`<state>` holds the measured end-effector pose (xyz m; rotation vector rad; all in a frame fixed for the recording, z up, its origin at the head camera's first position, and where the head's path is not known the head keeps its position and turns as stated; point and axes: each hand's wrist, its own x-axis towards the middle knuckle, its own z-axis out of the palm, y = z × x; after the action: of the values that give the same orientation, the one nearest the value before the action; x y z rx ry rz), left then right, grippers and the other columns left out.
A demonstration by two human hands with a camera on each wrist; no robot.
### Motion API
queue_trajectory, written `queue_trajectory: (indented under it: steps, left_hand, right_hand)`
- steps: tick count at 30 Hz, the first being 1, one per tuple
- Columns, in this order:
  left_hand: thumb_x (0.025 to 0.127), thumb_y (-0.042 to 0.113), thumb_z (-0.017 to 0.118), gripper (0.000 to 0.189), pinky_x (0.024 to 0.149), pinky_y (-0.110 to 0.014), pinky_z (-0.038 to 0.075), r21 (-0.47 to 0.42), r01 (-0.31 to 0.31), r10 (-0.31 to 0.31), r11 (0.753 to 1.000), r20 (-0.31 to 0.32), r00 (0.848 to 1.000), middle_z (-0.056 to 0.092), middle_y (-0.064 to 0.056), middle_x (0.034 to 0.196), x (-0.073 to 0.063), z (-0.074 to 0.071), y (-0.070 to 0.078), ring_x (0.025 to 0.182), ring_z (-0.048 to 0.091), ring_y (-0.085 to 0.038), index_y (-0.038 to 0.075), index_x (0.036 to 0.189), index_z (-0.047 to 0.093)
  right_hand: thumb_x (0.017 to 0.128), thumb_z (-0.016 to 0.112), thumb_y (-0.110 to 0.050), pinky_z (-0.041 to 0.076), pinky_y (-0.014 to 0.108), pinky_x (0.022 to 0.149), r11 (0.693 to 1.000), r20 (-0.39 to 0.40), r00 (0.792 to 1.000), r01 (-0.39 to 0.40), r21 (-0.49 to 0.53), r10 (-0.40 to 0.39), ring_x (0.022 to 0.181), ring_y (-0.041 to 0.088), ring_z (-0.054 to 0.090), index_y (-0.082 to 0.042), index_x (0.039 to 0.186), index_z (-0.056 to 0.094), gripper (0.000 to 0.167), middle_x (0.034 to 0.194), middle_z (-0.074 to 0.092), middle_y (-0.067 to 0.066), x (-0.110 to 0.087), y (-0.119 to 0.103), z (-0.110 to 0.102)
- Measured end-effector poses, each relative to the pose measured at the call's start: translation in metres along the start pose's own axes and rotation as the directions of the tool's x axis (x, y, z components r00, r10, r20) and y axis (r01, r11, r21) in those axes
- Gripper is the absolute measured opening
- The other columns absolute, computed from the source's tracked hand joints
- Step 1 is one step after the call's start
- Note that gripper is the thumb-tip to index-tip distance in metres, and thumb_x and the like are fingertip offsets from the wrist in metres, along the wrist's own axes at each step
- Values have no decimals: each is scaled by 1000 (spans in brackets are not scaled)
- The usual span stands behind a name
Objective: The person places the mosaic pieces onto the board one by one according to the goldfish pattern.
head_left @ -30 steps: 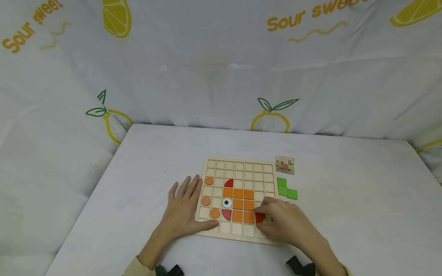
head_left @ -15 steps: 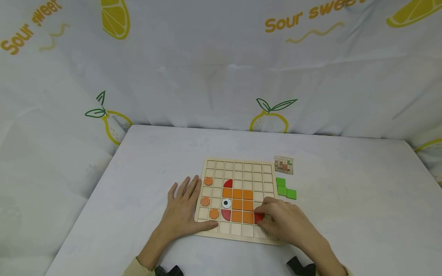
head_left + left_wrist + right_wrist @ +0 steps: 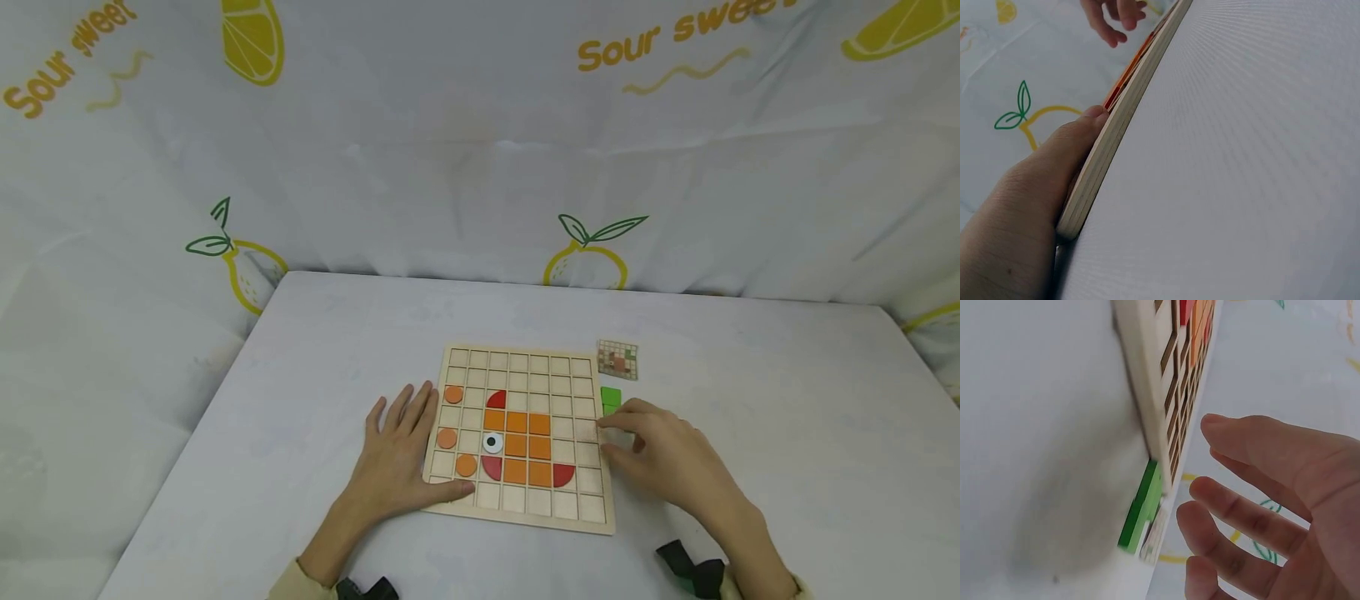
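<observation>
A wooden grid board (image 3: 538, 364) lies on the table, bearing orange squares (image 3: 516, 447), orange discs (image 3: 453, 394), an eye disc (image 3: 492, 442) and red quarter-circle pieces (image 3: 564, 476). My left hand (image 3: 397, 458) rests spread along the board's left side, its thumb over the near left corner. Off the board's right edge hovers my right hand (image 3: 667, 458), holding nothing; in the right wrist view its fingers (image 3: 1235, 437) are apart and loosely bent. Green square tiles (image 3: 611, 396) lie beside the board, partly hidden behind that hand in the head view.
A small printed card (image 3: 618, 360) with a grid pattern lies by the board's far right corner. The white-covered table (image 3: 360, 325) meets a white lemon-print cloth (image 3: 420, 183) at the back.
My right hand has left the lower right red quarter-circle piece, which now lies uncovered in its cell, and has moved right toward the green tiles. The left hand has stayed in place.
</observation>
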<state>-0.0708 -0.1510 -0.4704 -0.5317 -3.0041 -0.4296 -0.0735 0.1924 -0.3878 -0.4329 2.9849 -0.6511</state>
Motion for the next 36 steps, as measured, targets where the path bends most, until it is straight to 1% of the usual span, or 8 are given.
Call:
queue_trajectory:
  steps: [4,9,13,18,21,25,30,36]
  left_hand:
    - [68,85,66,129,123,-64,12,-2,2,-2,1000,2,1000,24,-7,172,0,0,1,158,19,-31,9,163,25]
    - [67,85,66,129,122,-65,13,-6,1,-1,1000,-5,1000,26,-8,171,0,0,0,158,20,-33,8,163,26]
    - [68,85,66,129,123,-64,11,-7,7,-7,1000,10,1000,24,-7,172,0,-1,0,159,18,-31,9,163,24]
    - [68,84,67,129,123,-63,10,-2,9,-9,1000,16,1000,23,-7,172,1,0,1,159,17,-31,9,163,23]
    - [68,85,66,129,123,-64,11,-1,2,-2,1000,6,1000,24,-7,172,1,0,0,158,19,-31,8,163,25]
    - [69,89,61,129,122,-65,13,0,-16,16,1000,-18,1000,26,-9,171,0,1,0,157,21,-33,8,162,27]
    - [70,94,54,129,120,-67,15,-3,-31,31,1000,-41,999,29,-10,170,0,1,-1,156,23,-35,6,161,30]
    - [67,88,63,129,122,-67,14,2,-8,8,1000,-14,1000,27,-9,171,1,-1,1,157,22,-34,7,162,29]
  right_hand:
    - [81,84,-15,39,21,51,999,-15,999,-41,-6,40,69,6,52,-11,112,80,31,107,73,3,1,12,-4]
    - [82,83,-16,39,22,51,996,9,996,-94,0,94,69,10,52,-9,117,77,37,109,72,7,1,22,-4]
    - [82,83,-15,39,23,52,993,21,993,-115,-1,115,69,11,53,-6,119,76,39,110,71,10,2,28,-3]
    - [83,81,-14,40,23,52,994,27,994,-106,-1,106,69,11,53,-4,120,75,39,111,71,12,4,34,-4]
    - [84,80,-13,39,23,52,996,41,995,-93,1,92,69,10,52,-3,119,75,37,110,72,12,6,39,-2]
    - [85,78,-10,39,24,52,997,57,995,-82,0,81,70,10,52,-1,117,75,33,108,72,11,8,44,0]
    - [85,78,-8,39,24,53,997,53,995,-82,1,82,70,11,52,-1,114,76,30,106,73,10,9,45,1]
    - [84,78,-11,39,23,52,996,41,995,-90,-5,90,68,10,52,-2,110,78,27,100,73,8,9,44,0]
